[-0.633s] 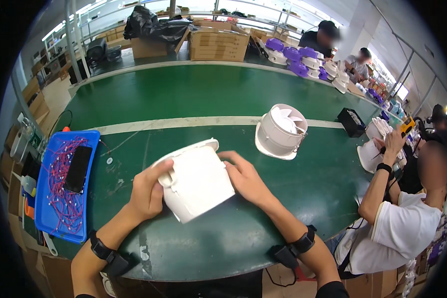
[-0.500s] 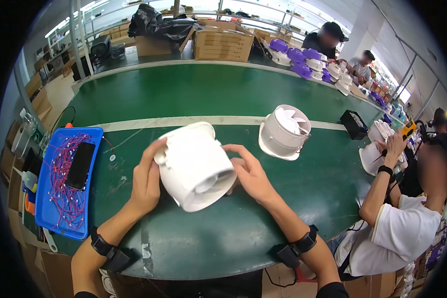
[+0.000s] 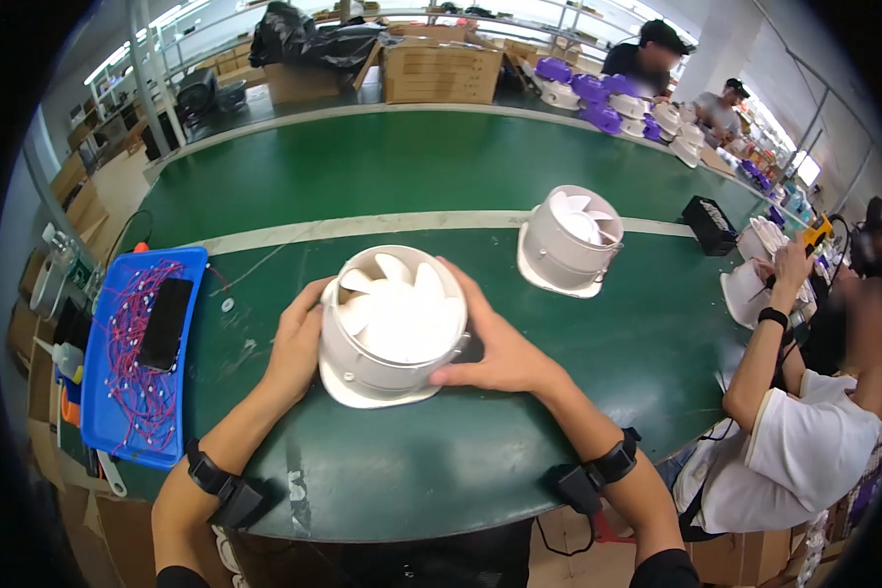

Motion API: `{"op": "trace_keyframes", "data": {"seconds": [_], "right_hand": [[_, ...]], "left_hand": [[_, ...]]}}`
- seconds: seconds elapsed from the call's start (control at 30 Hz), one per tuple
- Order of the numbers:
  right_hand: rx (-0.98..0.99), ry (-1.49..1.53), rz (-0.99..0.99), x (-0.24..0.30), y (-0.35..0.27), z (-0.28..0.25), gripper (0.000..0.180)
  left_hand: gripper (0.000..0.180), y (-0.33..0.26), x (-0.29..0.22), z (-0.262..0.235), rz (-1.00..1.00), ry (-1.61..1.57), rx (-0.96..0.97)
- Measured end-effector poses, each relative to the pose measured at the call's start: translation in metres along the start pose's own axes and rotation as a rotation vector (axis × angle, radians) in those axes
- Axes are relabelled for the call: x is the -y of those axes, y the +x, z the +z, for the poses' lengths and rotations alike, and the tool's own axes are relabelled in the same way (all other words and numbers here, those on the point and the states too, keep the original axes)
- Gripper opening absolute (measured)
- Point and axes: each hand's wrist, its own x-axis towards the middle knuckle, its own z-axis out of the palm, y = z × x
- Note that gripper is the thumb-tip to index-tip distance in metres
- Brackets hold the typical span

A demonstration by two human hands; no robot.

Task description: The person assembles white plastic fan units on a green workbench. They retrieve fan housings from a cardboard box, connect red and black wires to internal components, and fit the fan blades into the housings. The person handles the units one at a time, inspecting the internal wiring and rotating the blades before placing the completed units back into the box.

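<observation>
A white round duct fan (image 3: 394, 328) stands in front of me, its blades facing up and its flat flange at the bottom on the green table. My left hand (image 3: 299, 338) is wrapped round its left side, the fingertips partly hidden behind the housing. On the right side my right hand (image 3: 495, 343) grips the housing, thumb low at the front and fingers farther back. Farther back to the right, a second white fan (image 3: 570, 240) rests on its flange, blades up, with no hand on it.
At left lies a blue tray (image 3: 132, 453) of red wires with a black phone (image 3: 166, 323) on top. A small black box (image 3: 709, 225) sits at right. A person in a white shirt (image 3: 804, 456) works beside it. Purple and white housings (image 3: 603, 103) are piled at the back.
The held fan has turned from lying tilted, its open end toward me, to upright with the blades on top. My right thumb has moved to its lower front.
</observation>
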Motion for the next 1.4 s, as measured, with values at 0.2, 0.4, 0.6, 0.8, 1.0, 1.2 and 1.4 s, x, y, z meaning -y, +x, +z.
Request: {"op": "trace_keyframes", "data": {"seconds": [0.2, 0.4, 0.6, 0.8, 1.0, 1.2, 1.4], "right_hand": [[-0.135, 0.331, 0.027, -0.009, -0.002, 0.002, 0.105], [-0.439, 0.565, 0.292, -0.006, -0.002, -0.005, 0.067], [-0.420, 0.559, 0.436, 0.019, 0.002, -0.012, 0.072], [-0.410, 0.575, 0.413, 0.011, 0.001, -0.015, 0.071], [-0.425, 0.503, 0.368, 0.019, 0.000, -0.012, 0.071], [-0.369, 0.223, 0.121, -0.004, 0.003, 0.003, 0.062], [-0.548, -0.012, -0.149, 0.004, 0.005, 0.004, 0.054]], "left_hand": [[0.048, -0.006, -0.002, -0.012, 0.051, 0.049, 0.121], [0.051, -0.012, -0.018, -0.009, 0.081, 0.477, 0.291], [0.055, -0.023, -0.016, 0.018, 0.133, 0.253, 0.125], [0.058, -0.020, -0.010, 0.016, 0.162, 0.199, 0.190], [0.062, -0.017, -0.007, 0.016, 0.153, 0.150, 0.238], [0.092, -0.019, 0.001, 0.010, 0.270, 0.099, 0.292], [0.098, -0.017, -0.015, 0.020, 0.258, 0.338, 0.233]]}}
